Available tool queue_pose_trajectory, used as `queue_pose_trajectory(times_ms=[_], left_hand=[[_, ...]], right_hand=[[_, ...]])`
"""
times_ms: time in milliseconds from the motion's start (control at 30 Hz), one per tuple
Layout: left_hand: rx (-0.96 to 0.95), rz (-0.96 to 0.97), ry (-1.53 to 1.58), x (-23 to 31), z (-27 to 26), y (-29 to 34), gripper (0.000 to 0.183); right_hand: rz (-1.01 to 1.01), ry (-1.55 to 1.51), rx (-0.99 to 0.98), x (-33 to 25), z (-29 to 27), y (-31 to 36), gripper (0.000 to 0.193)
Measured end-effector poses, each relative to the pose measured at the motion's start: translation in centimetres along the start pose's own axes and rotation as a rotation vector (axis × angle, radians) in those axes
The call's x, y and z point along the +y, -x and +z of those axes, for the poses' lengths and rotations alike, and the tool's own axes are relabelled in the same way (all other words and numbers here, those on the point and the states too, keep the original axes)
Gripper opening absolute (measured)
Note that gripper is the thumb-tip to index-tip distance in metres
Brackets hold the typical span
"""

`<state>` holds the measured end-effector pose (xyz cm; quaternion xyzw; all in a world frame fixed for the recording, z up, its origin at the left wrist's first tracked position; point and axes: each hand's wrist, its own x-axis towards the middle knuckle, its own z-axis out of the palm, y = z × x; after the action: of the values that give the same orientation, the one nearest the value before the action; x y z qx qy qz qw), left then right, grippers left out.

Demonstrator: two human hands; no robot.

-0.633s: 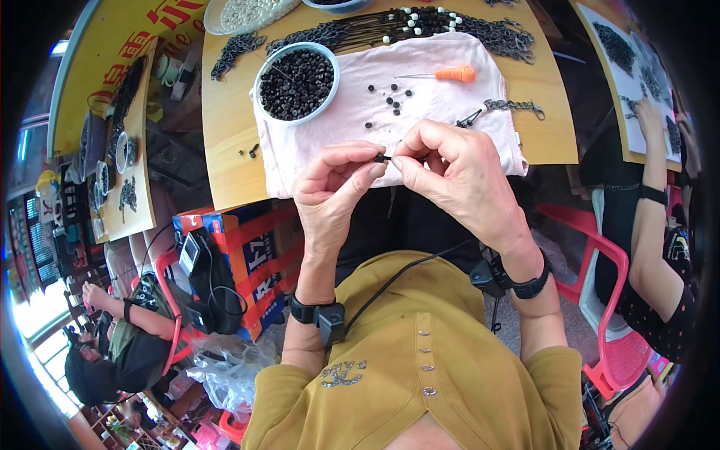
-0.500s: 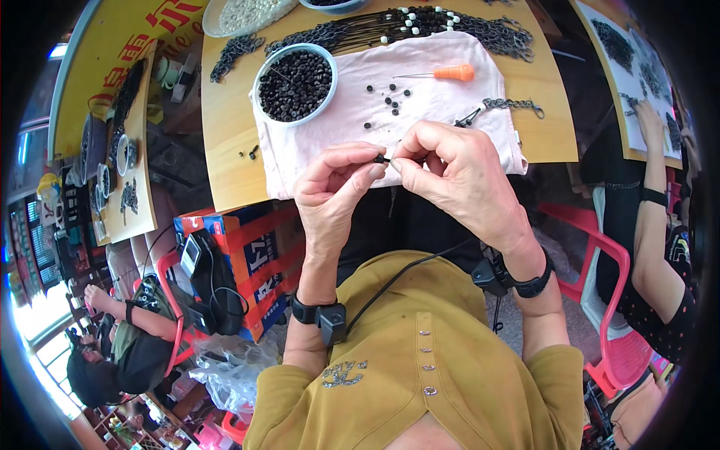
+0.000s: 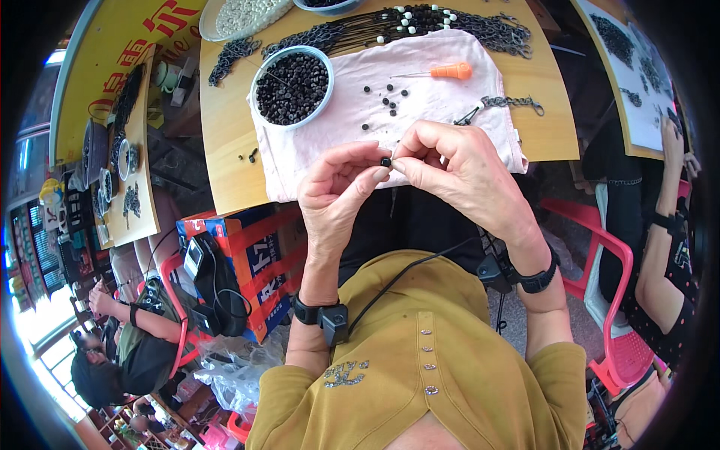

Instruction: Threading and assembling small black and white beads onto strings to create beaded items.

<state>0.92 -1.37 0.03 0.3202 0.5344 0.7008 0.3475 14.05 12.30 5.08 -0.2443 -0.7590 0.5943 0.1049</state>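
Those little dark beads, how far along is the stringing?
Done: finished dark beaded strands lie along the wooden table's far edge. In hand: the left hand and right hand pinch one small dark bead between them. Left: a pale bowl full of dark beads and loose beads on the pink cloth.

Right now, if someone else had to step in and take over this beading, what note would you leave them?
Left hand: fingertips pinch a small dark bead.
Right hand: fingertips meet the left at that bead.
Things: bowl of dark beads and loose beads on the pink cloth; orange-handled tool on the cloth too.
Done: finished strands lie at the table's far edge.
Left: most beads remain in the bowl; whether a thread is in the bead cannot be seen.
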Motion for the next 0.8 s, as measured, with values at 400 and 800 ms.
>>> queue_pose_trajectory(times_ms=[400, 800], left_hand=[[-0.010, -0.043, 0.012, -0.3, -0.2, 0.0, 0.022], [-0.040, 0.026, -0.022, -0.4, -0.3, -0.2, 0.019]], right_hand=[[-0.030, -0.087, -0.016, 0.5, 0.1, 0.2, 0.011], [0.089, -0.381, -0.032, 1.5, 0.4, 0.3, 0.018]])
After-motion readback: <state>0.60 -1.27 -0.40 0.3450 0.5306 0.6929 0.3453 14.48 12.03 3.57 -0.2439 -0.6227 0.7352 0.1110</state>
